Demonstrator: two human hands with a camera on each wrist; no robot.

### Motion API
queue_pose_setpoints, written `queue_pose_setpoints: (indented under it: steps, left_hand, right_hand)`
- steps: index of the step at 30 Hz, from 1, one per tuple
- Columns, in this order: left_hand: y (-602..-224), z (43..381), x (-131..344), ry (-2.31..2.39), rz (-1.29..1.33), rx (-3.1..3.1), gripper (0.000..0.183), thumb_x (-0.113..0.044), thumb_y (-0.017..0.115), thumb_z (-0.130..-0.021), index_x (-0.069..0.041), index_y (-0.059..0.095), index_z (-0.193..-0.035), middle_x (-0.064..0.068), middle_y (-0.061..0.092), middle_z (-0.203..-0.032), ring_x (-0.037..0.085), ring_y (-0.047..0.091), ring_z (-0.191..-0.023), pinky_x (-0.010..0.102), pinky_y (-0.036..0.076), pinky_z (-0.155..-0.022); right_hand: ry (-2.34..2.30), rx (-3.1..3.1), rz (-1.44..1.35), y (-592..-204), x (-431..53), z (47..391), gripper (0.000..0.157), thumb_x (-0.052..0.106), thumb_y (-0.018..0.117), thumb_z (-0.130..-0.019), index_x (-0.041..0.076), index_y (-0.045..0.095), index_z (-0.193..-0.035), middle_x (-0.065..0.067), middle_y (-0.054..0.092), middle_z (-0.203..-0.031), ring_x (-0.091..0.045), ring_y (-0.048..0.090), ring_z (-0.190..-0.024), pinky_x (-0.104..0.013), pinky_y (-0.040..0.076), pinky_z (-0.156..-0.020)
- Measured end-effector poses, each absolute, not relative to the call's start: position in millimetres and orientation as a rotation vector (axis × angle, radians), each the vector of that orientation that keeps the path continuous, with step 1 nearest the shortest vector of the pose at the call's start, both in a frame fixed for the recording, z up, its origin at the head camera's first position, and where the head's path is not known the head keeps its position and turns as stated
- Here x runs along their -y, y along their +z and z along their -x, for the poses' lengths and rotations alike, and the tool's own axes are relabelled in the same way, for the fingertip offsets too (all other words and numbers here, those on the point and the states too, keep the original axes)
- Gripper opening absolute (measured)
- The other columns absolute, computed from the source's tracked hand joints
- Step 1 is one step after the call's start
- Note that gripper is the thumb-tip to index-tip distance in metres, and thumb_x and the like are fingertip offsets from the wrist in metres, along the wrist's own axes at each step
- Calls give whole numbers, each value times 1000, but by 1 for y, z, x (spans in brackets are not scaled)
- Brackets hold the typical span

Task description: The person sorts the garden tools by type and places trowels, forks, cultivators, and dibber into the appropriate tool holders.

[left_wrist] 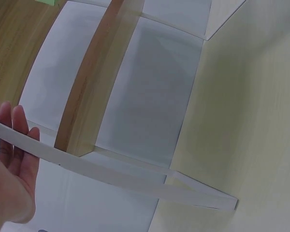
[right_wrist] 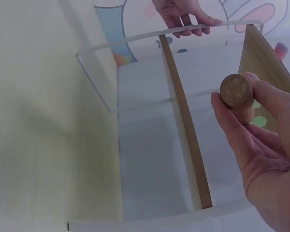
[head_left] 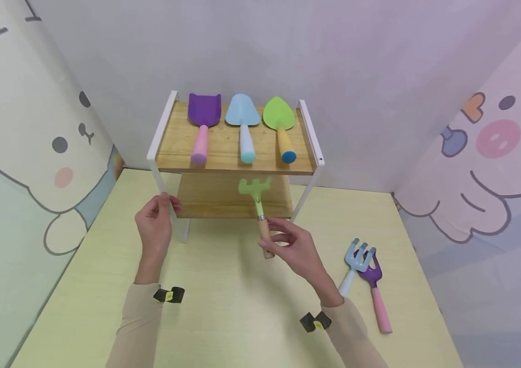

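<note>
My right hand (head_left: 294,248) pinches the wooden handle (right_wrist: 237,94) of a small garden hand rake with a green pronged head (head_left: 255,188). The rake is held in front of the lower board (head_left: 205,197) of a two-tier shelf, prongs toward the back. With my left hand (head_left: 155,222) I hold the shelf's white left post (left_wrist: 87,166), fingers curled behind it. On the upper board (head_left: 173,148) lie a purple shovel (head_left: 204,110) with a pink handle, a light blue trowel (head_left: 243,112) and a green trowel (head_left: 279,113) with a yellow handle.
At the right of the pale table (head_left: 223,317), a light blue hand fork (head_left: 356,258) partly overlaps a purple hand fork (head_left: 373,275) with a pink handle. Cartoon-printed cloth (head_left: 17,128) hangs at both sides, and a plain backdrop (head_left: 242,46) stands behind the shelf.
</note>
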State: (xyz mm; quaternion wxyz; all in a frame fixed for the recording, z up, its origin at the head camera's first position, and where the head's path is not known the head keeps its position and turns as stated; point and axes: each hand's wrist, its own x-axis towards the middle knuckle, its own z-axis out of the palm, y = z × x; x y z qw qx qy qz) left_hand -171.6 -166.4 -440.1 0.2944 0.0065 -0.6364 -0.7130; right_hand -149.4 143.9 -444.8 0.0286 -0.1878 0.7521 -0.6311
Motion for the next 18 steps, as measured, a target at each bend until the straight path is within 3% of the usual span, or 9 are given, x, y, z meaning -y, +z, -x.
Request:
queue_pose_setpoints:
  steps: [18]
  left_hand:
    - [-461, 182, 175, -1883, 27, 1697, 38, -8, 52, -108, 21, 63, -87, 1, 71, -79, 17, 66, -68, 21, 55, -72]
  right_hand:
    - [-1949, -2236, 531, -438, -111, 178, 50, 11, 81, -90, 5, 64, -137, -14, 70, -127, -27, 75, -99, -33, 62, -76]
